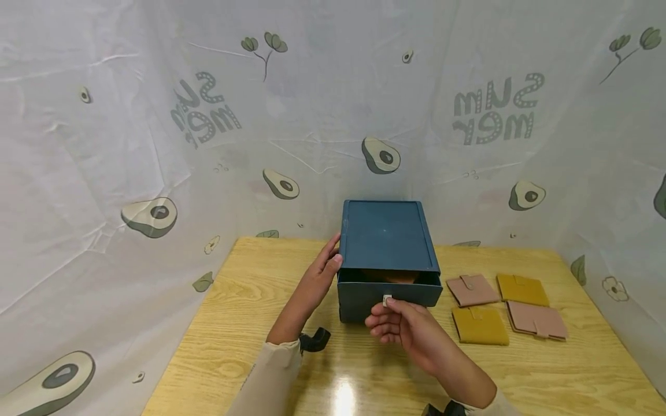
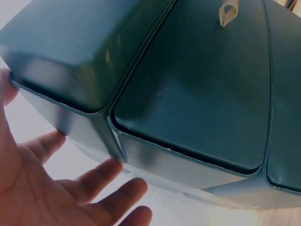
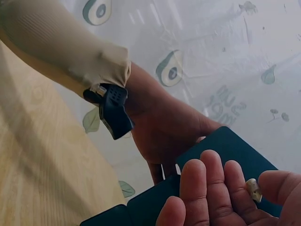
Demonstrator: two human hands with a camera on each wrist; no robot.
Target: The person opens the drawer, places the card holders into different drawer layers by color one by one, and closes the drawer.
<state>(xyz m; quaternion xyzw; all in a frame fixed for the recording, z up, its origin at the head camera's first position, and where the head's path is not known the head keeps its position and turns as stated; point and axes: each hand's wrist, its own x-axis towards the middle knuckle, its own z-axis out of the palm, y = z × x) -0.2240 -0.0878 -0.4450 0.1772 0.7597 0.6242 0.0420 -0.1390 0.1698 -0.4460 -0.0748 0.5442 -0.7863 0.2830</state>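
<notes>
A dark blue drawer box [image 1: 385, 234] stands on the table, its drawer [image 1: 364, 294] pulled out a little at the front. Something brownish shows inside the gap, its kind unclear. My right hand [image 1: 408, 332] is at the drawer front, where thumb and forefinger pinch the small pale pull tab [image 3: 254, 189]; the other fingers are loosely bent. Against the box's left side rests my left hand [image 1: 318, 277]. In the left wrist view its fingers [image 2: 101, 176] are spread, with tips touching or close to the box wall [image 2: 155, 155].
Right of the box lie two pink wallets [image 1: 472, 290] [image 1: 537, 319] and two mustard wallets [image 1: 522, 290] [image 1: 480, 326]. The wooden table [image 1: 250, 283] is bounded behind and at the sides by a pale printed curtain [image 1: 322, 104].
</notes>
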